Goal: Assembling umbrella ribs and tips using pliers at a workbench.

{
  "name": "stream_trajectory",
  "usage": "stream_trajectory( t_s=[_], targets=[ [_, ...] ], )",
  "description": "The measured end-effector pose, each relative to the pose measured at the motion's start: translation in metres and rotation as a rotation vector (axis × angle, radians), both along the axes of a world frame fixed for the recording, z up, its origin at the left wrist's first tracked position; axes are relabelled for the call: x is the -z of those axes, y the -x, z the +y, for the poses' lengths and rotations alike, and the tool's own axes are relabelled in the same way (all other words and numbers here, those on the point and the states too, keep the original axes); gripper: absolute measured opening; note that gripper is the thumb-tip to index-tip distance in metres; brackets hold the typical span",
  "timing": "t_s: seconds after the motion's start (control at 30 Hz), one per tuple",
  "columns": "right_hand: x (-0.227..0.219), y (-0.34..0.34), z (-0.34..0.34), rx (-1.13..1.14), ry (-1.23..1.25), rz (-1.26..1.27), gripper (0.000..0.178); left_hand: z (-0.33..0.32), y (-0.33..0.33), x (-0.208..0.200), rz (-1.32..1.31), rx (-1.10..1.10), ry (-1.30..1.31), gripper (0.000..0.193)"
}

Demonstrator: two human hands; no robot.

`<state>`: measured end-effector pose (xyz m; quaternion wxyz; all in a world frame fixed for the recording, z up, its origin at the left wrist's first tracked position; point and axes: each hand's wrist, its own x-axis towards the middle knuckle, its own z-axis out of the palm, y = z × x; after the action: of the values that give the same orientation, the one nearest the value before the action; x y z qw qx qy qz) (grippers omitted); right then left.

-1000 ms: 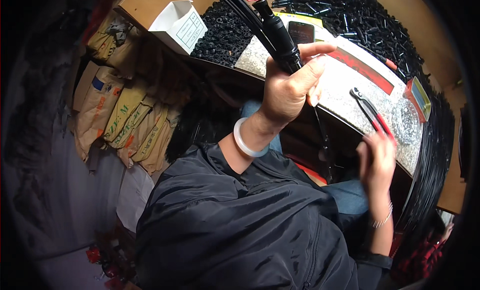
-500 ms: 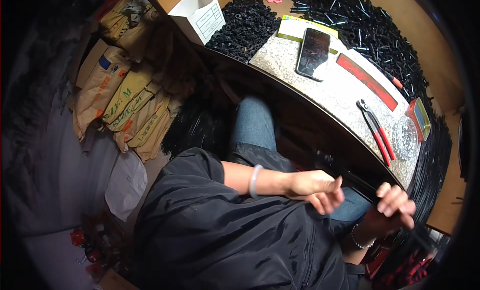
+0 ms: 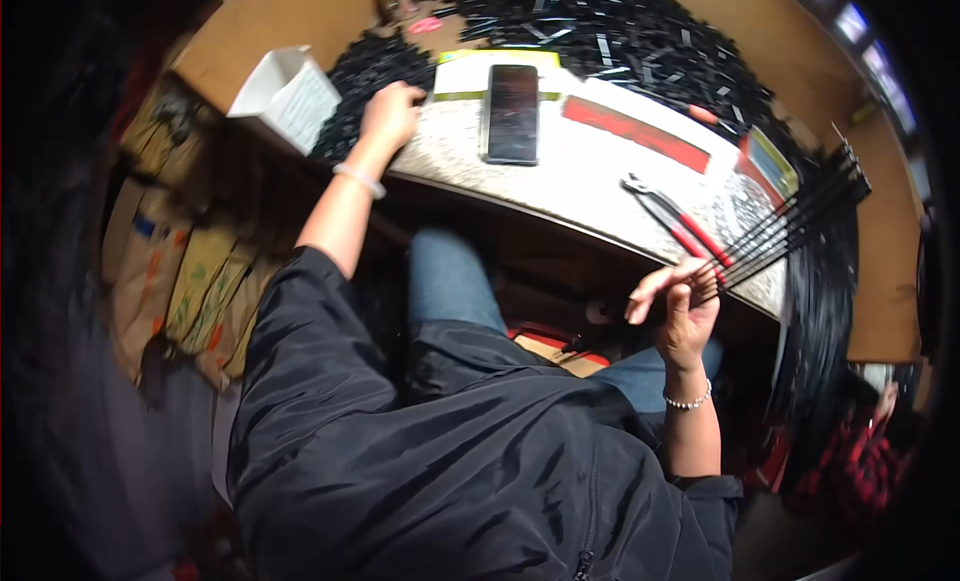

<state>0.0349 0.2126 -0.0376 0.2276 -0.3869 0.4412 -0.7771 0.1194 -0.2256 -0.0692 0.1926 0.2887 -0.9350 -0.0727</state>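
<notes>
My left hand (image 3: 392, 116) is at the edge of a pile of small black parts (image 3: 365, 71), its fingers curled and slightly blurred; what they pinch, if anything, is hidden. My right hand (image 3: 685, 306) is raised over my lap by the table's front edge, shut on several thin black rods (image 3: 790, 226) that fan out to the upper right. Its thumb and forefinger stand apart from the rods. Behind them on the table lie red-handled pliers (image 3: 680, 221).
A white box (image 3: 285, 101) stands left of the pile. A phone (image 3: 512, 116), a red strip (image 3: 635, 133) and a clear glass dish (image 3: 738, 211) lie on the speckled tabletop (image 3: 450, 151). Black pieces (image 3: 600, 31) heap at the back; long black rods (image 3: 825, 291) hang at the right edge.
My left hand has moved from beside my right hand over my lap to the small black parts at the far left. My right hand has lifted, the rods now pointing up. The view has turned.
</notes>
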Motion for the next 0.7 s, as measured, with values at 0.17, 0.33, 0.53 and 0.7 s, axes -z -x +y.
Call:
stream_trajectory(
  t_s=[0.17, 0.33, 0.53, 0.7],
  targets=[
    [0.012, 0.012, 0.003, -0.059, -0.089, -0.027, 0.037, 0.000, 0.002, -0.003, -0.040, -0.047, 0.014, 0.020],
    [0.050, -0.011, 0.003, -0.093, -0.165, -0.131, 0.027, 0.017, 0.006, -0.016, 0.238, -0.030, 0.037, 0.016],
    [0.027, -0.010, -0.004, -0.100, -0.135, -0.050, 0.024, 0.109, 0.026, -0.108, 0.782, 0.558, -0.797, 0.019],
    [0.026, -0.010, -0.002, -0.174, 0.000, -0.194, 0.034, 0.221, 0.048, -0.167, 0.647, 1.019, -1.238, 0.033]
  ],
)
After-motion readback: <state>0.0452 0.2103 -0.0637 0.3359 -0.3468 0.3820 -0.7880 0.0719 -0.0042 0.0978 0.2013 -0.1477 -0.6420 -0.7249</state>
